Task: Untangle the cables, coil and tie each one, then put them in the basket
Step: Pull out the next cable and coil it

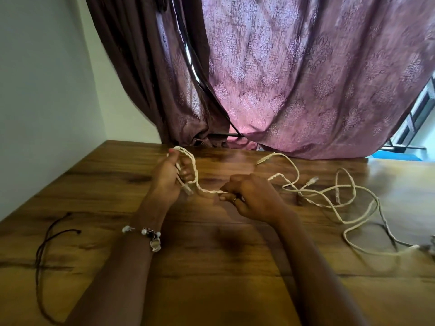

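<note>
A wooden table (211,290) fills the lower view, with one patterned purple curtain (306,78) hanging behind its far edge and a pale wall (47,90) to the left. Two bare arms reach over the table.

White cables (329,196) lie in a loose tangle on the table's right half; how many there are cannot be told, but at least three plug ends show among them. One twisted white strand (207,190) runs out of the tangle and hangs taut between the two hands, above the table.

The left hand (169,177) is closed on a loop of that strand, which arches over its fingers, with a plug end hanging just below the palm. The right hand (251,196) pinches the strand between thumb and fingers; one ring sits on a finger.

One thin dark cord (44,250) lies alone at the table's left, well apart from the white cables.

One beaded bracelet (150,234) circles the left wrist.
</note>
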A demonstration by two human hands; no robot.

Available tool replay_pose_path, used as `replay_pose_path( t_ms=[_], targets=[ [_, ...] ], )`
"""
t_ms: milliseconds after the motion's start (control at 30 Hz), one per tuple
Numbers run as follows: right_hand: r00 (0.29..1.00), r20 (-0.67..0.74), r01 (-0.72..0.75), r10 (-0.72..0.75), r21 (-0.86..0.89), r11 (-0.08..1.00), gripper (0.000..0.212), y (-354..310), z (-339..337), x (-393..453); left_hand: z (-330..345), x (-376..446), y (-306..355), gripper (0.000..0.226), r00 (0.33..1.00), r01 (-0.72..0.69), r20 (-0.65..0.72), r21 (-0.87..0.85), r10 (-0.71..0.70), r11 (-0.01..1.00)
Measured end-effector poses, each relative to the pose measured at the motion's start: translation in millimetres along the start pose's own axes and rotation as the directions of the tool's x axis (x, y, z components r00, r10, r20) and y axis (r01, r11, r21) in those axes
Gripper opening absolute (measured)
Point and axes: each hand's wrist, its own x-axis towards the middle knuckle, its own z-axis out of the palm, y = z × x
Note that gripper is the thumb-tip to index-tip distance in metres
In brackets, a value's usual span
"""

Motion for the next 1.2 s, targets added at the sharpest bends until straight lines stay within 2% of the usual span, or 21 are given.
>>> replay_pose_path(
  t_ms=[133, 200, 267, 300, 367, 433, 467, 567, 667, 700, 800, 867, 967, 1000, 1067, 1133, 1200],
  targets=[
    [0.989, -0.145, 0.035, -0.024, 0.073, 0.997, 0.025, 0.7, -1.2, 3.2, 15.2, -18.0, -16.5, 0.027, 0.985, -0.092, 0.173, 0.427, 0.019, 0.900],
    [0.968, -0.247, -0.003, 0.030, 0.109, 0.994, 0.015, 4.6, -3.3, 4.6, 20.9, -23.9, -26.4, 0.026, 0.944, -0.085, 0.315, 0.515, -0.095, 0.853],
    [0.927, -0.362, -0.043, 0.100, 0.162, 0.986, 0.013, 12.0, -5.2, 4.8, 24.5, -27.2, -34.2, 0.036, 0.871, -0.107, 0.450, 0.562, -0.195, 0.820],
    [0.903, -0.401, -0.070, 0.154, 0.215, 0.974, 0.018, 15.9, -7.0, 4.2, 25.7, -27.8, -35.4, 0.042, 0.843, -0.110, 0.491, 0.553, -0.217, 0.826],
    [0.865, -0.428, -0.116, 0.262, 0.337, 0.934, 0.023, 23.7, -10.0, 2.1, 25.9, -26.9, -32.8, 0.053, 0.813, 0.010, 0.506, 0.484, -0.288, 0.875],
    [0.863, -0.413, -0.115, 0.290, 0.399, 0.910, 0.016, 28.4, -11.7, 0.7, 24.3, -26.8, -28.1, 0.059, 0.777, 0.130, 0.521, 0.417, -0.353, 0.900],
    [0.873, -0.398, -0.104, 0.282, 0.412, 0.905, 0.014, 29.4, -11.4, 0.2, 23.5, -27.1, -26.4, 0.055, 0.767, 0.144, 0.537, 0.391, -0.353, 0.909],
    [0.920, -0.313, -0.061, 0.238, 0.484, 0.873, 0.020, 28.2, -9.0, -2.3, 19.1, -27.2, -23.5, 0.037, 0.776, 0.179, 0.546, 0.290, -0.316, 0.940],
    [0.952, -0.138, -0.121, 0.272, 0.650, 0.750, 0.024, 24.8, -7.2, -6.2, 12.9, -22.8, -20.7, 0.033, 0.803, 0.204, 0.528, 0.190, -0.275, 0.960],
    [0.953, -0.112, -0.145, 0.282, 0.649, 0.747, 0.020, 23.8, -5.6, -6.7, 12.0, -21.2, -20.2, 0.032, 0.811, 0.210, 0.520, 0.170, -0.269, 0.963],
    [0.933, -0.180, -0.192, 0.312, 0.483, 0.854, 0.005, 28.5, 6.5, -4.4, 12.4, -17.9, -23.1, 0.033, 0.834, 0.203, 0.487, 0.166, -0.259, 0.965],
    [0.920, -0.220, -0.225, 0.324, 0.381, 0.897, 0.021, 33.6, 15.6, -3.9, 13.2, -16.9, -26.6, 0.037, 0.849, 0.176, 0.464, 0.204, -0.253, 0.963],
    [0.931, -0.186, -0.245, 0.315, 0.323, 0.914, 0.032, 38.5, 19.9, -5.9, 14.6, -16.3, -25.9, 0.039, 0.883, 0.142, 0.404, 0.252, -0.237, 0.957],
    [0.933, -0.170, -0.255, 0.318, 0.315, 0.914, 0.038, 41.3, 19.5, -7.7, 14.5, -16.1, -23.4, 0.041, 0.892, 0.167, 0.384, 0.209, -0.238, 0.963],
    [0.928, -0.162, -0.269, 0.334, 0.328, 0.906, 0.046, 47.5, 17.6, -11.5, 11.3, -14.2, -15.6, 0.047, 0.915, 0.231, 0.337, 0.013, -0.221, 0.973],
    [0.922, -0.174, -0.289, 0.347, 0.291, 0.912, 0.038, 53.2, 16.4, -14.7, 5.5, -9.8, -7.6, 0.057, 0.938, 0.241, 0.294, -0.181, -0.181, 0.954],
    [0.921, -0.145, -0.357, 0.362, 0.062, 0.932, 0.026, 55.9, 15.5, -15.8, 0.5, -6.7, -3.9, 0.062, 0.954, 0.222, 0.258, -0.272, -0.152, 0.936]
  ],
)
